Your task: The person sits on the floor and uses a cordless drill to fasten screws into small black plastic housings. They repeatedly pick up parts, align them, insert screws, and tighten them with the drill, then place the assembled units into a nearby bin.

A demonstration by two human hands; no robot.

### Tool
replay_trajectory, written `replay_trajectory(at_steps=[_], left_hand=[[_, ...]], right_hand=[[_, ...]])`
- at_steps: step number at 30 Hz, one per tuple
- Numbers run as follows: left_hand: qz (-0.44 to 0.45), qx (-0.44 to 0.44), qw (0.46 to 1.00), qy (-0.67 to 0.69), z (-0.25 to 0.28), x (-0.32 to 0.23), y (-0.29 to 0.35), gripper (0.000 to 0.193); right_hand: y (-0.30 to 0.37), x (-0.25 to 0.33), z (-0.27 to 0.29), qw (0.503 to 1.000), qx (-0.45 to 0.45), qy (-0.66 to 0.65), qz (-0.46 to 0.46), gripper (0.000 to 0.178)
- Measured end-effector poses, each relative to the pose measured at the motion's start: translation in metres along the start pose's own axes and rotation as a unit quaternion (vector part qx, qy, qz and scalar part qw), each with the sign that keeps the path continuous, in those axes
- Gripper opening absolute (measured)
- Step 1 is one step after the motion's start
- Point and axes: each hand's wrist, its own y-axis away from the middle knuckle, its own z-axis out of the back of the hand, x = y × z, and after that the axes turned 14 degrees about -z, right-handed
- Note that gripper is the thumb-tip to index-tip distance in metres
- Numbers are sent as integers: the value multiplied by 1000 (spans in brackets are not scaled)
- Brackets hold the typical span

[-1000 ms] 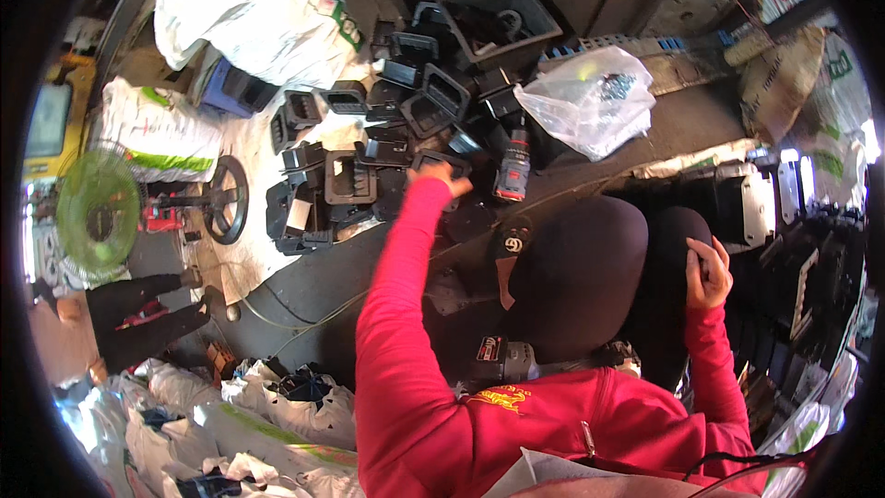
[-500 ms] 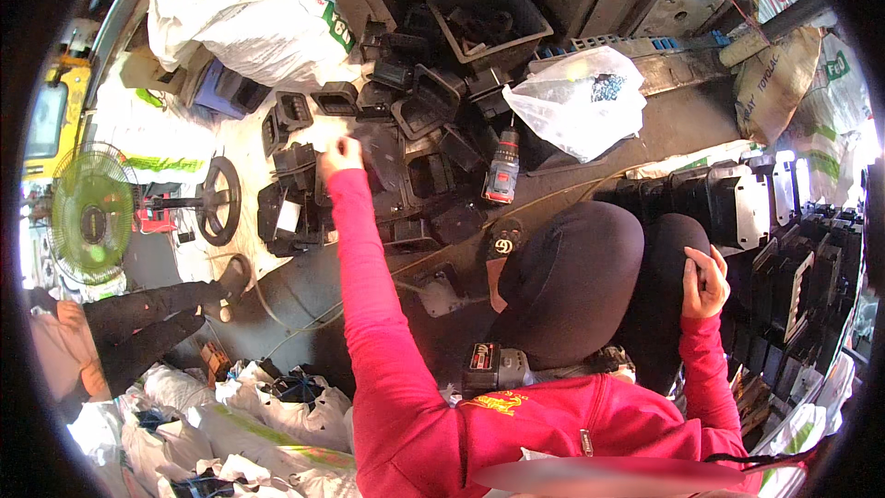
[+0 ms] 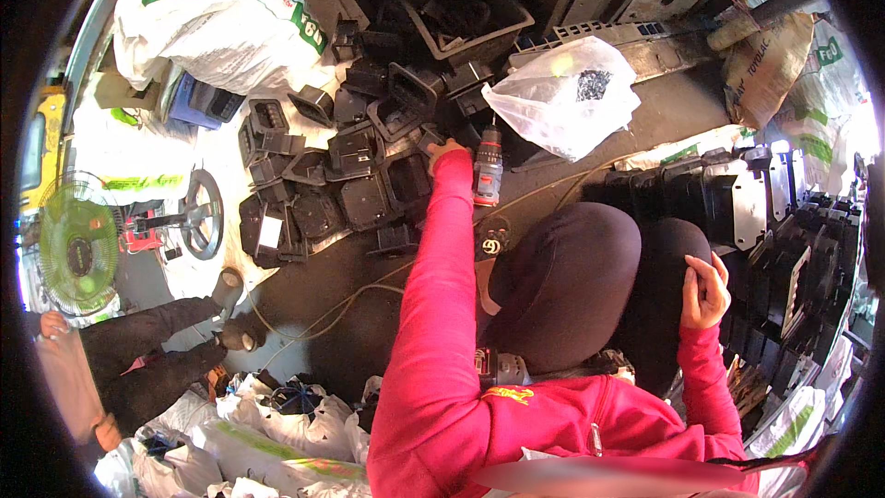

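Note:
My left hand (image 3: pixel 444 151) is stretched far forward in a red sleeve. It rests at the right edge of a heap of black plastic housings (image 3: pixel 355 180), touching one of them; its fingers are too small to read. A red and black cordless drill (image 3: pixel 488 175) stands upright just right of that hand. My right hand (image 3: pixel 704 290) lies on my raised knee in dark trousers, fingers loosely bent, and nothing shows in it. A dark cap brim (image 3: pixel 562 281) covers the middle of the view.
A clear plastic bag (image 3: pixel 567 97) with small dark pieces lies beyond the drill. White sacks (image 3: pixel 217 14) sit at the back left. A green fan (image 3: pixel 78 244) and another person's legs (image 3: pixel 152 350) are at left. Black parts (image 3: pixel 793 267) are stacked at right. Cables (image 3: pixel 323 314) cross the floor.
My left hand swung left over the heap of housings half a second ago, then came back right beside the drill. The right hand stayed on the knee.

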Motion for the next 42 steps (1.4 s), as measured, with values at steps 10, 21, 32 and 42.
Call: replay_trajectory(at_steps=[10, 21, 32, 42], left_hand=[[71, -6, 993, 94, 3, -16, -14, 39], [-240, -334, 895, 173, 106, 144, -12, 29], [-213, -399, 828, 333, 162, 194, -51, 36], [-165, 157, 948, -223, -23, 114, 80, 109]], right_hand=[[1, 0, -1, 1000, 7, 12, -28, 16], [0, -4, 4, 999, 10, 29, -38, 17], [1, -4, 0, 999, 32, 9, -43, 14], [4, -3, 1, 998, 35, 3, -47, 15]])
